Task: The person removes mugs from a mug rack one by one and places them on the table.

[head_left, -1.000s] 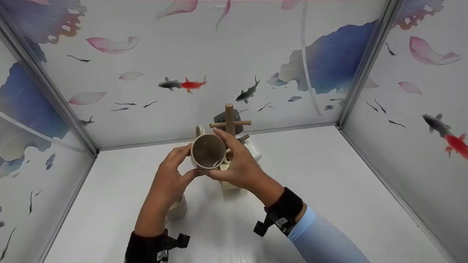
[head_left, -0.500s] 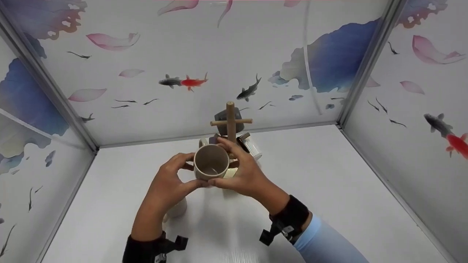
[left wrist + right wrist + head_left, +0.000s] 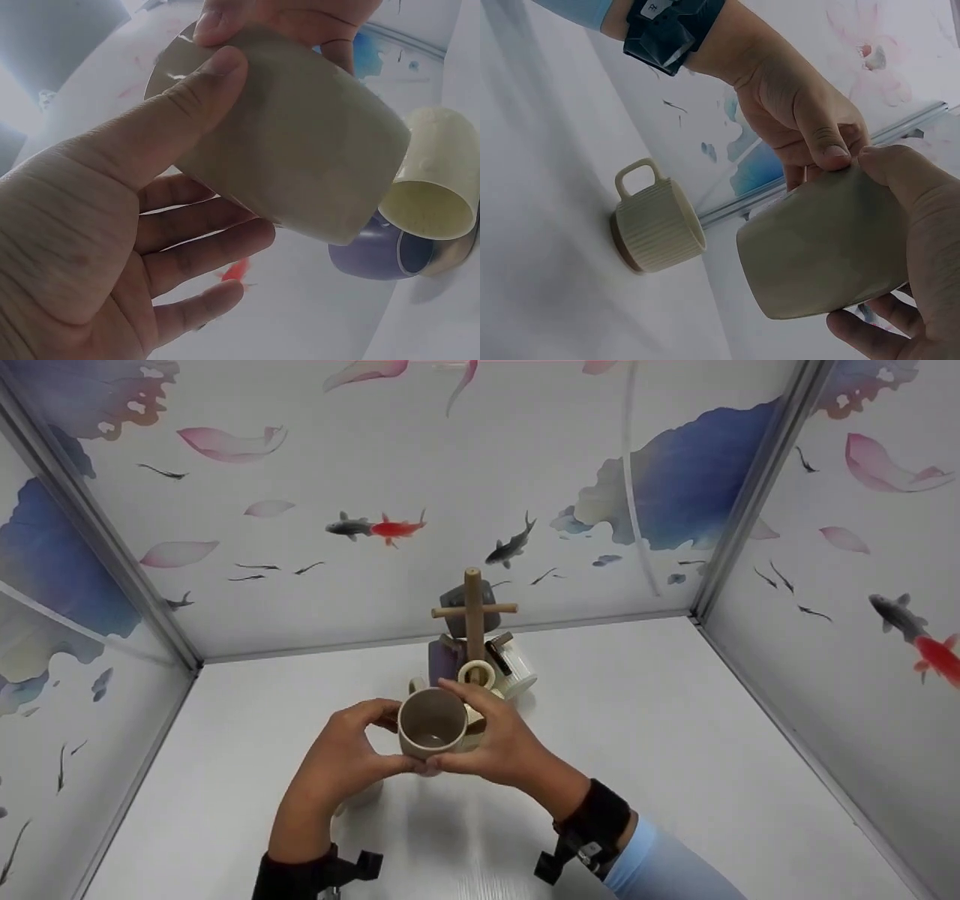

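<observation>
Both hands hold a beige-grey mug [image 3: 433,724] between them in the air, its round mouth towards the head camera. My left hand [image 3: 352,746] grips its left side, thumb on the near wall and fingers around the far side. My right hand [image 3: 491,735] grips the right side the same way, and the two thumb tips meet. At the far side the mug's handle [image 3: 417,685] sticks up. In the left wrist view the mug's smooth wall [image 3: 307,142] shows between the hands. Just beyond stands a wooden mug tree [image 3: 473,622] with several mugs on its pegs.
The tree bears a purple mug [image 3: 445,660], a white mug [image 3: 517,671], a dark grey mug [image 3: 455,619] and a cream mug [image 3: 439,165]. A ribbed cream mug [image 3: 660,225] with a brown base stands on the white table [image 3: 675,750]. Printed walls [image 3: 262,510] enclose the table.
Both hands have drawn the mug back towards the person, away from the tree. The purple mug and the cream mug's round handle there have come into sight.
</observation>
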Tool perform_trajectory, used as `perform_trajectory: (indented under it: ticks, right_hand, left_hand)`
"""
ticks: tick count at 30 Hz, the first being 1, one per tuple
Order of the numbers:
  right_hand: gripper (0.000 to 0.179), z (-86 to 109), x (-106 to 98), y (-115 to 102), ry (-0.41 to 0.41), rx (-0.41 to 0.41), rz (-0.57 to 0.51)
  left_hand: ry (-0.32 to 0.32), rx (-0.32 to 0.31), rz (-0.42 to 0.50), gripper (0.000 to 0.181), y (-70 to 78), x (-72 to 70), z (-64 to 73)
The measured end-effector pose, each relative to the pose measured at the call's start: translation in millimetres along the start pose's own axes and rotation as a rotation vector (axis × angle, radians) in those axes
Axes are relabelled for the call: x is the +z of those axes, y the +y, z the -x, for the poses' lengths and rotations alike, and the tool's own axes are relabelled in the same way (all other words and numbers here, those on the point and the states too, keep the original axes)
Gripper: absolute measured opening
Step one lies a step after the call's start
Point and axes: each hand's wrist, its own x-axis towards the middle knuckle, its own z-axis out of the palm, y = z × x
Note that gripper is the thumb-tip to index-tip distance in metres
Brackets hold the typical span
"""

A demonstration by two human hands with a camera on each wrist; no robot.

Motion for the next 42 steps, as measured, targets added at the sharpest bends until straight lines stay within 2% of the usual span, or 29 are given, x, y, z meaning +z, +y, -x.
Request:
perform_trajectory:
  ticks: [6, 14, 19, 25, 29, 36, 42]
  right_hand:
    - [0.103, 5.4, 9.0, 7.9, -0.005, 0.001, 0.021]
    - [0.102, 8.8, 19.0, 20.8, -0.019, 0.013, 0.022]
    - [0.102, 8.7, 25.4, 25.9, -0.028, 0.019, 0.025]
    - [0.101, 9.9, 32.4, 30.3, -0.038, 0.009, 0.034]
    - [0.1, 10.2, 35.1, 31.8, -0.045, 0.021, 0.007]
    - [0.098, 11.7, 41.4, 37.5, -0.035, -0.015, 0.045]
    - [0.096, 11.4, 46.5, 41.8, -0.034, -0.026, 0.028]
  left_hand:
    - [-0.063, -0.013, -0.015, 0.068, -9.0, 2.8, 0.6]
    - [-0.127, -0.091, -0.047, 0.069, -14.2, 6.7, -1.5]
    - [-0.152, -0.118, -0.058, 0.069, -19.0, 6.4, -1.3]
    - [-0.171, -0.139, -0.068, 0.065, -24.9, 7.0, -0.2]
    - [-0.181, -0.15, -0.081, 0.063, -25.2, 6.0, -2.0]
    - [-0.183, -0.17, -0.113, 0.062, -24.7, 6.4, -1.0]
    - [-0.179, -0.173, -0.147, 0.061, -26.0, 7.4, -0.1]
